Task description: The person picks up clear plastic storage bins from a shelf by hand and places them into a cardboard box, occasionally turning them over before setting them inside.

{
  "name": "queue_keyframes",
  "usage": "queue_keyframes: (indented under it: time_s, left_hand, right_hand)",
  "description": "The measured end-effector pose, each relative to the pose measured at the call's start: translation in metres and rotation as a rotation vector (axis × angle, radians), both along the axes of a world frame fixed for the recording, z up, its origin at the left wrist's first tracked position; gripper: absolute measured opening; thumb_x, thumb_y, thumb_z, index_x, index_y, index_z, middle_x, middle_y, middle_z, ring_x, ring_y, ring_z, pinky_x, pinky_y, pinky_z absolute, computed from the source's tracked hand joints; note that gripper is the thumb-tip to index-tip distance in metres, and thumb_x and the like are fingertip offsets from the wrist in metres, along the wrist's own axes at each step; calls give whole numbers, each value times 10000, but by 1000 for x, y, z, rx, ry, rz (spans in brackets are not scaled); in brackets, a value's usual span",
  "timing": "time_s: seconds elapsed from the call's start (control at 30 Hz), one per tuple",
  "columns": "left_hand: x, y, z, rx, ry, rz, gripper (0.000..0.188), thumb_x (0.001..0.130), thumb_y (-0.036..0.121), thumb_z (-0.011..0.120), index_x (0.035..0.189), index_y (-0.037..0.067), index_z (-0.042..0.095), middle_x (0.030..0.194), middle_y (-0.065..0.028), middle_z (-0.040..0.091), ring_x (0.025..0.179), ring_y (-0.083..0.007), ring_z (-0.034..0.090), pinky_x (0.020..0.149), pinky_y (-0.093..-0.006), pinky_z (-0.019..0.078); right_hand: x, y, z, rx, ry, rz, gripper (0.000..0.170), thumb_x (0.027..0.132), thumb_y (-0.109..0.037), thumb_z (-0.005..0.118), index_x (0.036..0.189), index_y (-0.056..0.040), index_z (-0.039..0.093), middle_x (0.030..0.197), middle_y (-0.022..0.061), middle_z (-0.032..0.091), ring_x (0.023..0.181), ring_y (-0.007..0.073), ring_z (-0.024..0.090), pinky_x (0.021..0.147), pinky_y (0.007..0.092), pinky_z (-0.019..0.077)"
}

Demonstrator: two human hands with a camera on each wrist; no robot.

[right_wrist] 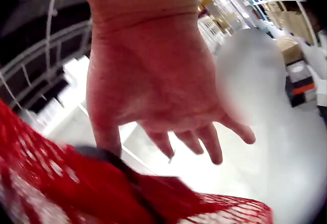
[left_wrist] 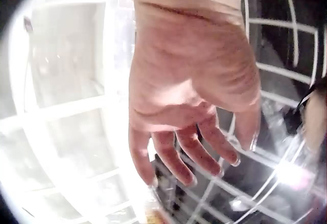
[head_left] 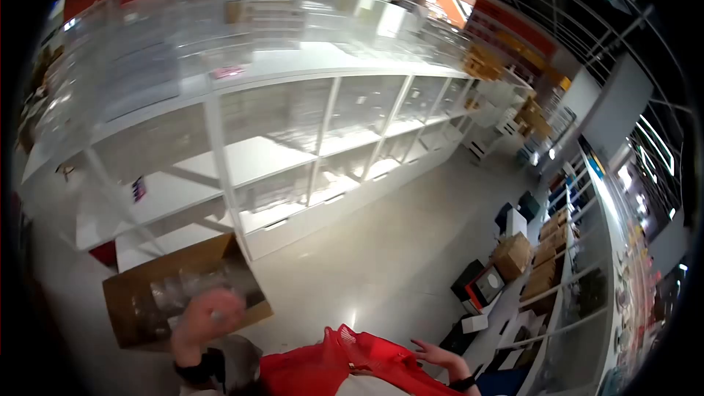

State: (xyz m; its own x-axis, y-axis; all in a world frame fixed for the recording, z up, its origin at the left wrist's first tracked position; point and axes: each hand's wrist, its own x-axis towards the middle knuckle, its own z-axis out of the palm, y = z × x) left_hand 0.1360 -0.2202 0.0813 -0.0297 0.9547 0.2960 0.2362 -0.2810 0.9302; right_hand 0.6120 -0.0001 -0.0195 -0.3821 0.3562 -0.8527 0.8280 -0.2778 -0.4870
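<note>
My left hand (head_left: 207, 317) is blurred in the head view and overlaps the near edge of an open cardboard box (head_left: 253, 314) on the floor. Inside the box lie clear plastic-wrapped items (head_left: 172, 292). The left wrist view shows the palm and loosely bent fingers (left_wrist: 186, 155) with nothing in them. Off to the right side of the body, my right hand (head_left: 438, 356) is held out, fingers spread and bare of any object. Red mesh cloth (right_wrist: 56, 173) of the worn vest lies just beside that hand in the right wrist view.
A long white shelf unit (head_left: 275, 150) runs along the left, with clear acrylic cases (head_left: 147, 62) on top. Across the aisle floor (head_left: 367, 242), cartons (head_left: 511, 255) and dark boxes stand before another shelf (head_left: 598, 249) on the right.
</note>
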Motion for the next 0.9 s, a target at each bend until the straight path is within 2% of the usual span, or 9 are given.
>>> queue_keyframes:
  time_s: [0.03,0.07,0.1,0.13,0.2,0.33,0.57,0.83,0.9]
  left_hand:
    - [7,13,26,119,-226,-340,109,821,70,514,865,-23,547,980,-137,570,954,-263,536,842,-388,423]
    - [11,29,40,129,-74,-706,110,820,79,516,851,-21,550,945,-124,574,927,-239,545,806,-379,437]
    - [13,39,52,147,24,-844,185,819,161,511,844,-17,556,930,-130,572,906,-248,550,779,-401,439]
    - [16,50,65,169,118,-983,262,817,243,506,838,-12,561,915,-137,570,885,-257,554,751,-423,442]
    - [19,70,87,230,203,-809,564,812,555,481,839,0,576,925,-189,554,854,-339,554,714,-529,424]
    - [23,143,98,368,30,-660,413,896,385,413,824,12,576,851,-165,553,763,-307,564,675,-463,452]
    - [-38,218,115,896,157,-345,409,889,394,435,840,48,648,880,-121,630,785,-271,616,688,-477,466]
    - [-94,334,135,1000,144,-228,317,855,301,477,883,23,628,929,-117,617,818,-268,609,720,-431,467]
    - [-101,370,141,984,141,-233,298,846,278,487,894,17,623,941,-116,613,826,-268,608,728,-419,468]
  right_hand:
    - [5,13,27,-2,169,108,786,814,-310,629,1394,-20,184,1409,162,278,1293,281,288,1043,358,252]
    - [6,26,68,-13,325,266,819,801,-319,644,1399,-28,167,1425,171,234,1310,276,254,1046,368,248]
    - [4,33,116,-26,485,426,852,787,-329,659,1404,-37,149,1441,179,190,1327,271,219,1048,378,245]
    - [-16,27,178,50,749,357,679,800,-270,635,1335,-24,297,1356,197,320,1240,257,353,984,366,332]
    - [-25,27,233,176,1006,368,546,811,-234,612,1271,-4,429,1285,216,436,1166,271,469,940,390,375]
    - [14,75,242,356,959,710,649,803,-326,619,1291,19,362,1339,213,378,1215,380,395,1022,533,194]
    - [-47,184,245,632,1080,645,197,844,-110,543,924,44,638,1022,200,603,953,331,593,857,459,433]
    - [-88,307,295,1259,1267,1072,305,798,-197,602,1020,12,607,1081,239,573,986,324,584,959,516,342]
    - [-106,332,291,1449,1500,975,208,776,-138,597,915,9,646,922,197,634,827,276,637,882,419,397]
